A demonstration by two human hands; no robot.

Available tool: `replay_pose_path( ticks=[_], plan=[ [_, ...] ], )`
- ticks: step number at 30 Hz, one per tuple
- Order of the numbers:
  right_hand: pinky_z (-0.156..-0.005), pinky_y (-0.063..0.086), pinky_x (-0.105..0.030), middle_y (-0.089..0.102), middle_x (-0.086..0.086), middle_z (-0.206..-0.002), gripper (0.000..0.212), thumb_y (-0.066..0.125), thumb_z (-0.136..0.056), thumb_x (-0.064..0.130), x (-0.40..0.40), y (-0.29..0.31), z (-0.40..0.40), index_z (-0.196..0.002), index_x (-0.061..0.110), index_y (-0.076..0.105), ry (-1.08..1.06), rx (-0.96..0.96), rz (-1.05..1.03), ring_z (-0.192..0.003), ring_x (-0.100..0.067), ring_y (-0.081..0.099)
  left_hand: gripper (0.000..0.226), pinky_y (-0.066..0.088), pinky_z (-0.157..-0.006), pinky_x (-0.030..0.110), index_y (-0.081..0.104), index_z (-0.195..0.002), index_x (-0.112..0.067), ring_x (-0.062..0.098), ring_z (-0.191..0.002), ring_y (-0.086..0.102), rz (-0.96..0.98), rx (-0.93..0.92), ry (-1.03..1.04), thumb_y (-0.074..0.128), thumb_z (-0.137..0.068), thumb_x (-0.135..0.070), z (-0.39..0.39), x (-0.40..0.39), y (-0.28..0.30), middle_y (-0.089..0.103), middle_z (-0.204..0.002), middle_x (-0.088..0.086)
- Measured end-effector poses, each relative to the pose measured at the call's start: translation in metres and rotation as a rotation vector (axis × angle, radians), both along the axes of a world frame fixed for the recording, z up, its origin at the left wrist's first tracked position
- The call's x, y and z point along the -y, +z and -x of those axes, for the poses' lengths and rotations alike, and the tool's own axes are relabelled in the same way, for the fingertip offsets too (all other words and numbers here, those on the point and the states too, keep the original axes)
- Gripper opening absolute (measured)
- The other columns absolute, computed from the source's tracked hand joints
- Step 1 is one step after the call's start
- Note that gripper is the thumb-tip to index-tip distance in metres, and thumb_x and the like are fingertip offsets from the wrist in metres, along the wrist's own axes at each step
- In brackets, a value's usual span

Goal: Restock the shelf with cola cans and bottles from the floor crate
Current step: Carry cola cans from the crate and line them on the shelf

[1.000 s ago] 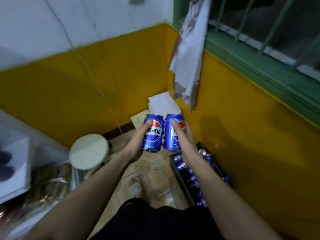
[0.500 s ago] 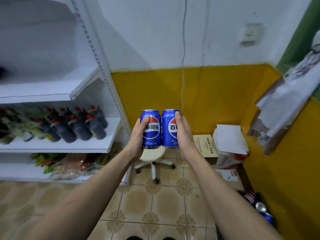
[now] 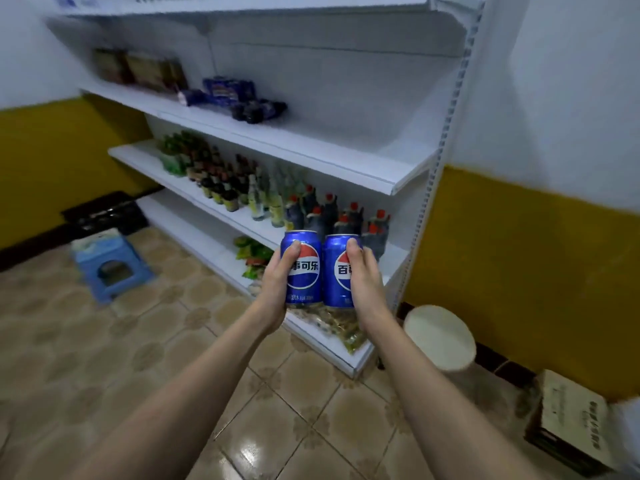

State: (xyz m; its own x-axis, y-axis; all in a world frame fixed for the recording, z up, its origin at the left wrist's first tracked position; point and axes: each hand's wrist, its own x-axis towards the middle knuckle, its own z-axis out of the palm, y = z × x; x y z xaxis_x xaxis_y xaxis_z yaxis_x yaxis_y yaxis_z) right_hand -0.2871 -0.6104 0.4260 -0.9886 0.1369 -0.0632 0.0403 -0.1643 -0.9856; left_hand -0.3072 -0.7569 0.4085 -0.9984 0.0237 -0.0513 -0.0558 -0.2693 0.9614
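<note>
The two cola cans, the left can (image 3: 300, 268) and the right can (image 3: 338, 271), are held upright and touching side by side in front of the white shelf (image 3: 346, 161). A second ago they were held above the floor crate in the yellow corner; half a second ago the view was swinging past the stool, and now it faces the shelf squarely, so the carry is nearly over and the placing step comes next. The crate is out of view.

Both cans are blue with a red, white and blue round logo and white lettering, with silver rims on top, and look undented. The left hand (image 3: 277, 282) wraps round the left can, thumb across its front; the right hand (image 3: 365, 282) grips the right can the same way.

Behind the cans stand dark bottles with red caps (image 3: 346, 216) on a lower shelf board. The board above holds blue packs (image 3: 228, 90) at its left and looks bare at its right, a likely spot for the cans. A round white stool (image 3: 440, 336) stands just beside the shelf end, and a blue step stool (image 3: 110, 265) sits on the tiled floor (image 3: 173, 341).
</note>
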Motion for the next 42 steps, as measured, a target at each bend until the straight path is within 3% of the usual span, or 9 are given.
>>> replay_pose_path(
  ticks=[4,8,14,17,21,31,36,39,42],
  plan=[
    [-0.063,0.056,-0.022,0.070,-0.003,-0.100,0.036,0.052,-0.100,0.045,0.064,0.010,0.046,-0.116,0.013,0.057,0.120,-0.039,-0.017,-0.082,-0.011,0.070,0.074,0.057,-0.088,0.050,0.055,-0.134,-0.010,0.036,-0.109,0.067,-0.025,-0.003,0.145,0.067,-0.079,-0.058,0.023,0.065,0.007,0.068,-0.123,0.019],
    [-0.058,0.054,-0.019,0.071,-0.001,-0.098,0.036,0.052,-0.101,0.042,0.113,0.011,0.099,-0.121,0.012,0.056,0.235,-0.038,0.025,-0.073,-0.004,0.071,0.063,0.060,-0.079,0.042,0.056,-0.133,-0.013,0.029,-0.101,0.070,-0.014,-0.008,0.247,0.061,-0.084,-0.053,0.058,0.114,0.012,0.070,-0.120,0.016],
    [-0.055,0.052,-0.017,0.070,-0.001,-0.093,0.034,0.051,-0.102,0.039,0.161,0.012,0.203,-0.121,0.011,0.056,0.356,-0.061,0.014,-0.068,-0.002,0.070,0.070,0.059,-0.064,0.035,0.055,-0.134,-0.008,0.025,-0.088,0.070,-0.045,0.011,0.346,0.065,-0.085,-0.057,0.135,0.162,0.016,0.070,-0.113,0.016],
    [-0.053,0.051,-0.017,0.069,-0.001,-0.087,0.033,0.050,-0.102,0.040,0.181,0.019,0.258,-0.117,0.011,0.056,0.407,-0.064,0.009,-0.063,-0.001,0.067,0.080,0.058,-0.063,0.037,0.055,-0.134,-0.010,0.032,-0.089,0.069,-0.045,0.001,0.405,0.068,-0.076,-0.063,0.178,0.183,0.021,0.068,-0.121,0.022],
    [-0.055,0.053,-0.020,0.069,-0.003,-0.090,0.032,0.050,-0.102,0.043,0.212,0.025,0.320,-0.115,0.015,0.056,0.475,-0.077,0.002,-0.067,-0.005,0.068,0.076,0.057,-0.060,0.035,0.053,-0.135,-0.006,0.030,-0.084,0.070,-0.046,-0.001,0.482,0.062,-0.082,-0.060,0.225,0.213,0.028,0.066,-0.122,0.025],
    [-0.056,0.053,-0.019,0.069,-0.002,-0.092,0.034,0.052,-0.101,0.042,0.335,0.029,0.424,-0.115,0.011,0.055,0.644,-0.101,-0.048,-0.070,-0.006,0.070,0.072,0.059,-0.063,0.035,0.054,-0.135,-0.010,0.024,-0.087,0.070,-0.092,-0.021,0.586,0.066,-0.082,-0.057,0.326,0.323,0.029,0.069,-0.110,0.012],
    [-0.061,0.057,-0.026,0.072,-0.003,-0.095,0.032,0.052,-0.100,0.047,0.405,0.030,0.488,-0.113,0.018,0.058,0.581,-0.114,-0.058,-0.076,-0.012,0.071,0.076,0.059,-0.062,0.036,0.054,-0.135,-0.009,0.028,-0.085,0.071,-0.103,-0.039,0.521,0.069,-0.081,-0.060,0.397,0.402,0.031,0.069,-0.116,0.020],
    [-0.077,0.060,-0.040,0.073,-0.004,-0.094,0.032,0.051,-0.098,0.052,0.442,0.036,0.533,-0.107,0.022,0.059,0.478,-0.098,-0.055,-0.084,-0.019,0.071,0.071,0.057,-0.059,0.035,0.055,-0.133,-0.011,0.031,-0.079,0.071,-0.090,-0.060,0.460,0.064,-0.081,-0.057,0.437,0.445,0.039,0.069,-0.116,0.023],
    [-0.084,0.059,-0.048,0.074,-0.010,-0.103,0.043,0.051,-0.096,0.058,0.473,0.045,0.577,-0.116,0.021,0.059,0.414,-0.095,-0.032,-0.094,-0.028,0.072,0.061,0.057,-0.059,0.035,0.054,-0.133,-0.011,0.030,-0.077,0.071,-0.063,-0.087,0.421,0.063,-0.088,-0.053,0.484,0.482,0.051,0.068,-0.114,0.025]
  ],
)
